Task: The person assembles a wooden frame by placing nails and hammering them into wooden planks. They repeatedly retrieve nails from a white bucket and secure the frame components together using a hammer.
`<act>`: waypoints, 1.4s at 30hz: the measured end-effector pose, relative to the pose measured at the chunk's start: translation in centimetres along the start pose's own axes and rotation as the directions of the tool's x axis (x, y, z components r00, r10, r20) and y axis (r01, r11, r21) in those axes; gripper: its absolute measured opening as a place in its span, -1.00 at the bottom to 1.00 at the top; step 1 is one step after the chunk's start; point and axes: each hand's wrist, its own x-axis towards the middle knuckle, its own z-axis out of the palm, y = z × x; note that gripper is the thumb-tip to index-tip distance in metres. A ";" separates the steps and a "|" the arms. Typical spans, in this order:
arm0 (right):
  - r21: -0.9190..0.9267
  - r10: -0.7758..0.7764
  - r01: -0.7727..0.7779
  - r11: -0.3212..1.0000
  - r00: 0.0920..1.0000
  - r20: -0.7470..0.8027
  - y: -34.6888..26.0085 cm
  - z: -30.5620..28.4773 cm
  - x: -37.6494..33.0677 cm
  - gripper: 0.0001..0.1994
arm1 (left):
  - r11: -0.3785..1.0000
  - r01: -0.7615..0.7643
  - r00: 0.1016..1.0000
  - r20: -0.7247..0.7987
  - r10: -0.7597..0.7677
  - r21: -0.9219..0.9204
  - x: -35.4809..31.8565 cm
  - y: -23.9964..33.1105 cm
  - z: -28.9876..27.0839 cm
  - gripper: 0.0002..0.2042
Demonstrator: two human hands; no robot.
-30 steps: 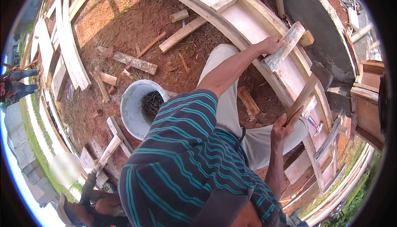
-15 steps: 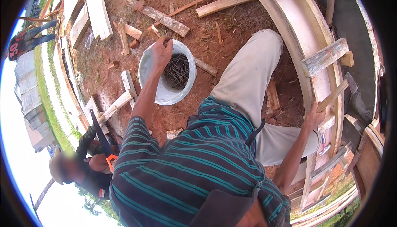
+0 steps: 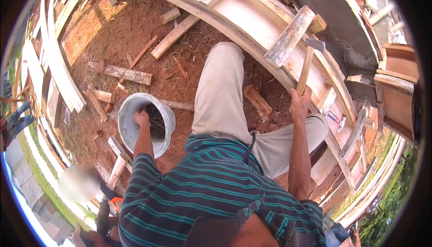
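head | left hand in round bucket | right hand grips wooden-handled hammer

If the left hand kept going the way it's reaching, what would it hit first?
The left hand reaches down into the grey bucket. Going on, it would most likely meet the dark pile of nails inside first, though depth is hard to judge here.

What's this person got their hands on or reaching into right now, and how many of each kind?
Hammers: 1, wooden-handled hammer gripped in the right hand
Buckets: 1, grey bucket with the left hand reaching inside
Wooden cross-pieces by the hammer head: 1, weathered plank lying on the curved formwork
Total: 3
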 end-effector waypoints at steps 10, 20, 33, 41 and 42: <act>0.088 -0.004 0.012 0.996 0.996 -0.095 2.7 -0.5 0.1 -0.69 | 0.764 -0.566 0.823 -0.174 0.540 -0.310 -11.4 19.4 -1.7 -0.71; 0.261 0.117 -0.094 0.961 0.991 -0.072 1.8 -0.9 0.2 -0.62 | 0.427 -0.187 0.182 0.396 0.900 -0.885 -31.3 48.6 27.3 -0.76; 0.288 0.125 -0.094 0.953 0.988 -0.091 2.0 -0.9 0.7 -0.62 | 0.154 -0.701 -0.136 0.343 0.929 -0.696 -36.4 54.2 40.4 -0.80; 0.272 -0.016 0.077 0.959 0.976 -0.219 1.5 -0.6 0.1 -0.65 | -0.051 -0.831 -0.276 0.330 0.903 -0.555 -35.8 54.4 40.9 -0.77; 0.327 0.018 0.050 0.944 0.979 -0.203 1.4 -0.7 0.1 -0.65 | -0.054 -0.838 -0.262 0.313 0.913 -0.543 -35.9 54.1 41.1 -0.77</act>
